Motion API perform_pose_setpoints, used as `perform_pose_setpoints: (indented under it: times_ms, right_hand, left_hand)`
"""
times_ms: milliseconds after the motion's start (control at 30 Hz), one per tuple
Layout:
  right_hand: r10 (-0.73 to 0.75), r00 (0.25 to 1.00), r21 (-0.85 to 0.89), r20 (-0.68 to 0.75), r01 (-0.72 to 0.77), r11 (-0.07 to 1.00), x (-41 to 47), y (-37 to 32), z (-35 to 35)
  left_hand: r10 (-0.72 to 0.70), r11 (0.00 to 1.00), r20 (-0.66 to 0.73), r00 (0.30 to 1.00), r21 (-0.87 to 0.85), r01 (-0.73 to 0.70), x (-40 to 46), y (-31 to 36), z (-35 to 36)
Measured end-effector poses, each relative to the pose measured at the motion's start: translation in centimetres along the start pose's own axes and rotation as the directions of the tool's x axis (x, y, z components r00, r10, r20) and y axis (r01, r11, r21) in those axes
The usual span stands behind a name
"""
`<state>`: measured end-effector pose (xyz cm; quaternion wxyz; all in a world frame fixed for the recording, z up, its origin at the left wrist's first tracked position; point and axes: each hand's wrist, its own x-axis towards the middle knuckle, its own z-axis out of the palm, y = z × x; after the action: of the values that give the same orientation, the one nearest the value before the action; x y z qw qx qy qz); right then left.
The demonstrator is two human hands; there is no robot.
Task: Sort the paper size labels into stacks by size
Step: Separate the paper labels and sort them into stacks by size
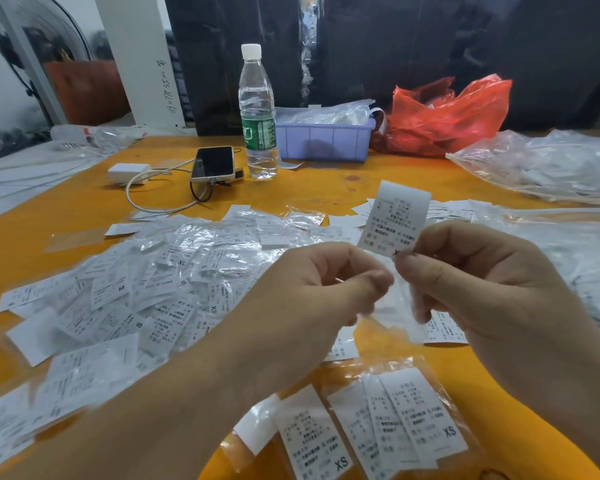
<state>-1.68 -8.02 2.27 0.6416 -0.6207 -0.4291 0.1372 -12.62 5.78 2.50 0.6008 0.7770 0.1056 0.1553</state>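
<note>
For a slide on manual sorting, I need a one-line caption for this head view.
Both hands, left and right, pinch one paper label above a mixed label pile and XS labels.

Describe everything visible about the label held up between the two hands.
The label is a narrow white paper strip with small dark print, standing upright and tilted slightly right above the orange table. The right hand pinches its lower edge, covering most of the size mark; an X shows. The left hand pinches clear film just below.
</note>
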Motion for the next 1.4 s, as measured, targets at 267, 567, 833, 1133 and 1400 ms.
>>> perform_pose_setpoints:
  times_ms: [267, 567, 833, 1133, 1400]
  right_hand:
    - [0.011, 1.000, 0.047, 0.006, -0.011, 0.999, 0.1, -0.1, 0.1]
    - [-0.028, 0.997, 0.094, -0.067, 0.034, 0.995, 0.2, -0.6, -0.5]
    - [0.272, 0.960, 0.124, 0.066, -0.278, 0.953, 0.8, 0.2, -0.4]
    - [0.357, 0.929, 0.351, 0.096, -0.367, 0.862, 1.4, -0.2, -0.9]
    - [0.134, 0.988, 0.281, -0.075, -0.108, 0.954, 1.6, -0.9, -1.9]
  left_hand:
    - [0.073, 0.989, -0.138, 0.988, -0.122, -0.090, 0.0, 0.4, -0.5]
    - [0.070, 0.986, -0.133, 0.989, -0.141, -0.089, 0.1, 0.4, -0.6]
    - [0.081, 0.980, -0.092, 0.992, -0.172, -0.096, 0.0, 0.5, -0.5]
    - [0.060, 0.996, -0.024, 0.998, -0.071, -0.061, -0.2, 0.4, -0.4]
    - [0.041, 0.996, -0.071, 0.997, -0.080, -0.047, -0.1, 0.6, -0.7]
